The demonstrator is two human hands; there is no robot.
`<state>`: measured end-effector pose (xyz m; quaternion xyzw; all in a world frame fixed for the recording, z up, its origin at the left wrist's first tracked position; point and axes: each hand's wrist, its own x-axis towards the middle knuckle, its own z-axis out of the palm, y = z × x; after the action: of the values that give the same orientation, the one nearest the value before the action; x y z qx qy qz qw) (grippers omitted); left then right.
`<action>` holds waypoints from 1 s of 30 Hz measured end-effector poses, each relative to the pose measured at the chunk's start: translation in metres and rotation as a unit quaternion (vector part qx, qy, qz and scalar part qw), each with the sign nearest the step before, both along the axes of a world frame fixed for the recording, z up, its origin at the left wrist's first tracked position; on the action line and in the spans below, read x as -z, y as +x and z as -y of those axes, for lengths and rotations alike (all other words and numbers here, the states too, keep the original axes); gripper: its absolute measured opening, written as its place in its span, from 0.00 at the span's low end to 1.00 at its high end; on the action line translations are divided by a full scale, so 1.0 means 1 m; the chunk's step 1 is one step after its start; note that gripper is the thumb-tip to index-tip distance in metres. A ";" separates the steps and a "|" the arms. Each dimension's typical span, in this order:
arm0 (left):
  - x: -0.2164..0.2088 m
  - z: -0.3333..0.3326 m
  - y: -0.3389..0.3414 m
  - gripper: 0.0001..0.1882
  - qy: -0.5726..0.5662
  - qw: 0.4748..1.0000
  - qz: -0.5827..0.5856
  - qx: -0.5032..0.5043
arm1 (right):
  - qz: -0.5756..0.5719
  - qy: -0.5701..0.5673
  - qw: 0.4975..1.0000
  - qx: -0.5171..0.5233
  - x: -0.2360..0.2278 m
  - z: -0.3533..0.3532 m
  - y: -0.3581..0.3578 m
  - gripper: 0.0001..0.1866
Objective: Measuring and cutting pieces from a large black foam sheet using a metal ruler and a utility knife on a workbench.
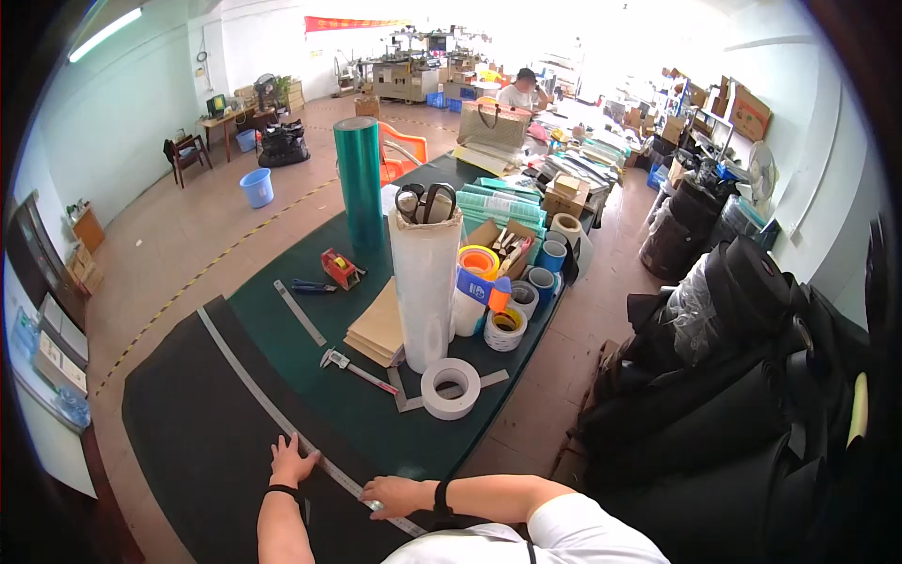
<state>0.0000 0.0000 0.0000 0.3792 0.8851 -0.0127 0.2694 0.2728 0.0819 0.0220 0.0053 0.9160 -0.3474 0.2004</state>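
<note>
A long metal ruler (246, 378) lies across a large black sheet (193, 423) that covers the near left of the table. My left hand (292, 462) presses down beside the ruler, fingers spread and fingertips at its edge. Farther along the ruler, toward my body, is my right hand (398, 493). Its fingers are curled round a small pale object (374, 505) at the ruler, too hidden to name. A digital caliper (359, 369), a short steel ruler (299, 313) and blue-handled pliers (313, 286) lie beyond the sheet.
On the green table (282, 348) stand a white roll (427, 291) with scissors on top, a green roll (360, 183), a white tape roll (450, 388), brown card sheets (378, 321) and a red tape dispenser (341, 269). Black material rolls (742, 291) fill the right. A person (519, 94) sits far back.
</note>
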 end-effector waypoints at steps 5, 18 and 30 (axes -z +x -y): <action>-0.003 -0.007 -0.011 0.46 0.016 0.999 0.030 -0.021 | -0.053 -0.090 0.993 0.054 -0.002 0.008 -0.032 0.36; 0.053 -0.014 -0.055 0.41 0.030 0.987 0.145 -0.060 | -0.032 -0.334 0.918 0.209 0.021 0.029 -0.069 0.39; 0.057 -0.021 -0.051 0.42 0.027 0.988 0.136 -0.069 | 0.016 -0.508 0.827 0.239 0.053 0.045 -0.096 0.35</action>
<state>-0.0508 0.0207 -0.0572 0.3224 0.8646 0.0817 0.3767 0.1771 0.0373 -0.0315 0.1267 0.5768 -0.8008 0.0998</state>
